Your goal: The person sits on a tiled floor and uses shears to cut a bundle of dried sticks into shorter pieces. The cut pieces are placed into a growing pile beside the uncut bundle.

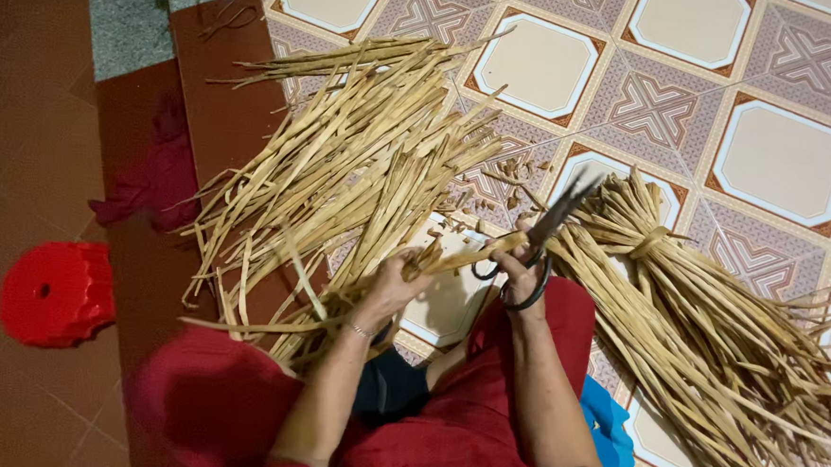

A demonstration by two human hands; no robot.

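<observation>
The patterned tile floor [688, 106] is carrying pretty much everything here. A big loose pile of dried straw strips [343, 163] is fanning out on the left side, and a tied bundle of the same strips [704, 324] is lying off to the right. A red plastic stool [52, 292] is sitting well apart at the far left. The left hand [396, 285] is gripping a single strip [467, 252], closed around it, while the right hand [520, 267] is holding dark scissors [548, 233], fingers through the loops, blades touching that strip. Small offcuts [513, 172] are lying scattered just beyond.
</observation>
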